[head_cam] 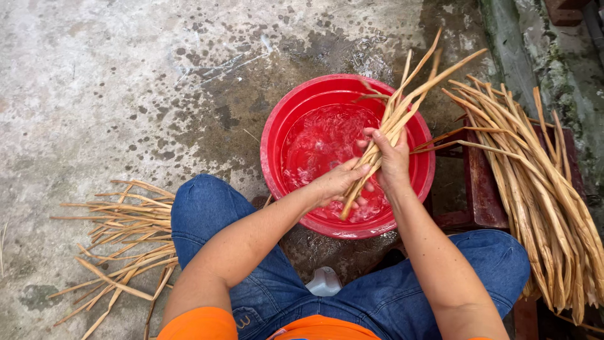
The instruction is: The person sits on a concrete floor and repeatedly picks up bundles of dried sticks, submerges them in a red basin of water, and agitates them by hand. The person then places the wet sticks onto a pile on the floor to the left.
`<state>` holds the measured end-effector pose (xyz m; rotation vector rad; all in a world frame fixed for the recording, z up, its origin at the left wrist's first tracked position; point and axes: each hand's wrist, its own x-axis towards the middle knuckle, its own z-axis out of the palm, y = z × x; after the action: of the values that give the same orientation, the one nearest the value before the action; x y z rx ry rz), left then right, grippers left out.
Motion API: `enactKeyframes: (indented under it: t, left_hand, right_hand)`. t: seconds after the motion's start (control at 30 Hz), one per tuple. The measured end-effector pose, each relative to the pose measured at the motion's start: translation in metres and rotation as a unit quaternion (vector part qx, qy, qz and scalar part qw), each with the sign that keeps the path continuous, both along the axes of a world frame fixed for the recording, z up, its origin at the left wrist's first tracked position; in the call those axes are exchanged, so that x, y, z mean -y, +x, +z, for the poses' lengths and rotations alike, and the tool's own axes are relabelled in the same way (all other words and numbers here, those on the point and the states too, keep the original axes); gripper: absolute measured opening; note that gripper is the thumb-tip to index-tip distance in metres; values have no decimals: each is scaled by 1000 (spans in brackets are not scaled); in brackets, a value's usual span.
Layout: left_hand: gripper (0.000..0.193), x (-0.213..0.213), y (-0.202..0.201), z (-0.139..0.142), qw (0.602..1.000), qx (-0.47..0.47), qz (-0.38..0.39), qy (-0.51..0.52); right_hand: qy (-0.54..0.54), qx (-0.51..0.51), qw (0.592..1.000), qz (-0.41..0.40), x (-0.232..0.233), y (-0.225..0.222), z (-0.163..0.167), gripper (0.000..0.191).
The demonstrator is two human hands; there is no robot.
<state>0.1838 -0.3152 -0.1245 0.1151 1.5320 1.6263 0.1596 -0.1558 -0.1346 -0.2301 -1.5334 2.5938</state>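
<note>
Strips of tan plant fibre, gripped in both hands over a red basin.

Bundle of strips (391, 123) slants from the water up toward 1 o'clock, its lower ends above the rippled water in the red basin (283, 135). The right hand (391, 157) is closed around the bundle's middle; the left hand (336, 181), at 8 o'clock from it, has its fingers curled onto the lower part of the same strips. At 3 o'clock from the basin a thick sheaf of like strips (541, 189) lies over a dark red stool (483, 189). At 8 o'clock a looser scatter of strips (123, 239) lies on the wet concrete floor (113, 82), beside the person's blue-jeaned knee (204, 208).
</note>
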Motion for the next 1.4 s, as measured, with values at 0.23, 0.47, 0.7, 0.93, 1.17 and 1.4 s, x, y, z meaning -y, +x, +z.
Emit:
enactKeyframes:
  t: [0.23, 0.47, 0.7, 0.93, 1.17, 1.4]
  left_hand:
    - [42, -18, -5, -23, 972, -185, -49, -137]
    - [30, -24, 14, -25, 975, -202, 22, -94]
    - [33, 12, 15, 15, 948, -298, 28, -104]
    - [34, 56, 1, 50, 960, -248, 127, 4]
    - [29, 80, -21, 60, 941, -221, 257, 22]
    - [25, 74, -37, 44, 944, -126, 305, -26]
  right_hand:
    - [-42, 20, 999, -1, 4, 2, -5, 49]
    - [-155, 151, 976, -21, -28, -9, -11, 29]
    - [-257, 132, 951, -106, -93, -36, -23, 17]
    - [-263, 106, 935, -212, -120, -38, -55, 8]
    - [-214, 213, 937, -174, -113, -33, -47, 54]
    - [-3, 208, 970, 127, -16, -8, 1, 96]
